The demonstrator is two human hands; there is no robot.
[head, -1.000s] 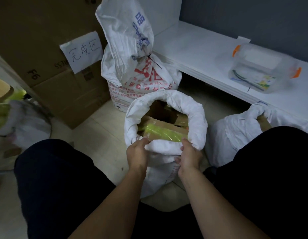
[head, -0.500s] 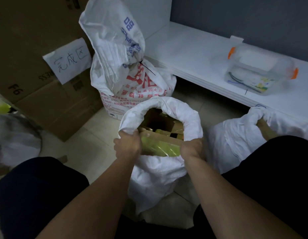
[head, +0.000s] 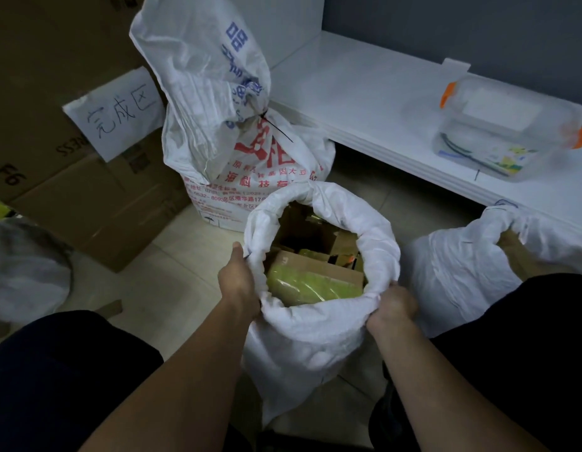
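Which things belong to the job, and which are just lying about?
In hand: open white woven sack, gripped at its rim by left hand and right hand; green-wrapped cardboard box inside.
Lying about: tied printed sack; clear plastic tub; brown cardboard cartons.

Forearms extended forward; left grip (head: 239, 282), right grip (head: 392, 305) clenched.

Forearms (head: 185, 370) bare down to the lower frame edge. Left hand (head: 239, 282) and right hand (head: 392, 305) bare. Dark, plain trousers (head: 55, 370) on both thighs, smooth fabric.
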